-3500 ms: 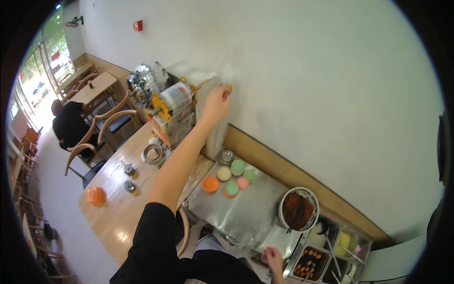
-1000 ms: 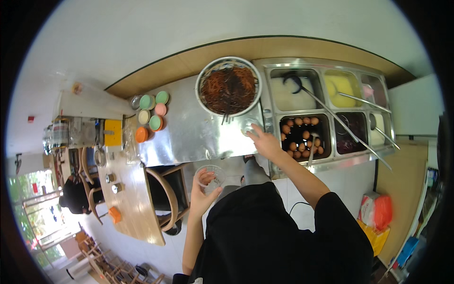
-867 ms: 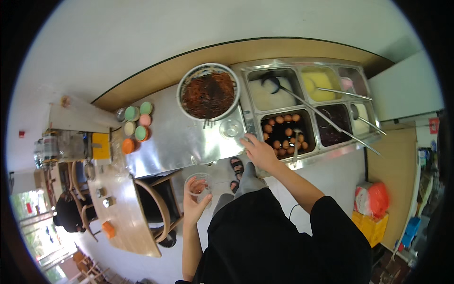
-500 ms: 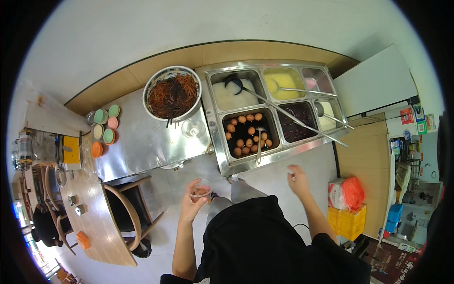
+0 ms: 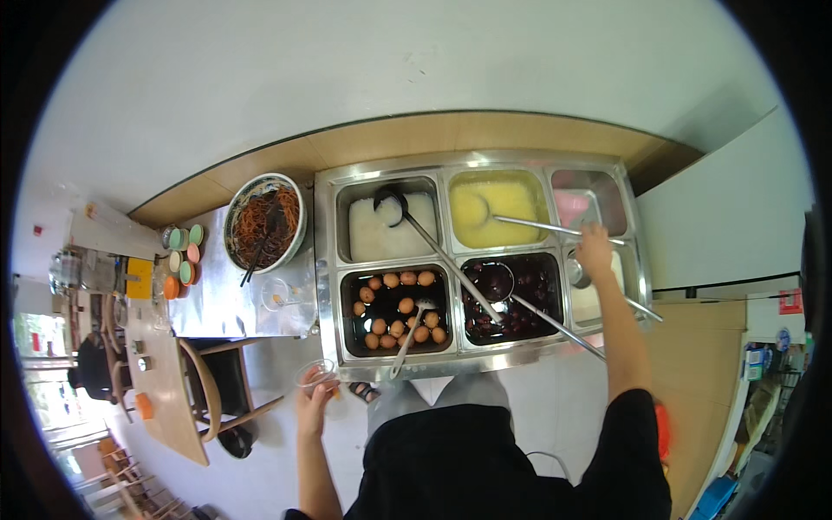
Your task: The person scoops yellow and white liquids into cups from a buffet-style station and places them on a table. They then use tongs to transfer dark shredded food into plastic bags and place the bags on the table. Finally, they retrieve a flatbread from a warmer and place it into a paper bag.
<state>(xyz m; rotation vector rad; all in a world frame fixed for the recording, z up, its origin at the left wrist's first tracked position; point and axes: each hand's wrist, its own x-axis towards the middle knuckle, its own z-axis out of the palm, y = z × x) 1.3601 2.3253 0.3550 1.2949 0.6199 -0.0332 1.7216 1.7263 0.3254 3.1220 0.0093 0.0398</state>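
My left hand [image 5: 312, 407] holds a clear plastic cup [image 5: 315, 376] just in front of the steel serving counter [image 5: 326, 286], below its left corner. My right hand [image 5: 596, 247] reaches out over the right-hand trays and closes on the end of the long ladle handle [image 5: 537, 227] that lies in the tray of yellow food [image 5: 511, 192]. Under that hand is a small steel ladle [image 5: 578, 274] in the narrow right-hand tray. Near the left hand, the tray of brown eggs in dark liquid [image 5: 381, 314] has a spoon in it.
Other trays hold white porridge [image 5: 380, 236], dark red fruit [image 5: 529, 295] and something pink [image 5: 574, 206]. A bowl of dark noodles [image 5: 264, 227], an empty clear cup [image 5: 277, 295] and small coloured lids [image 5: 182, 256] sit at left. A wooden chair [image 5: 215, 390] and table [image 5: 165, 394] stand lower left.
My right hand left the egg tray, dropped back beside me, then reached to the far right trays. My left hand kept the cup. The view shifted right along the counter.
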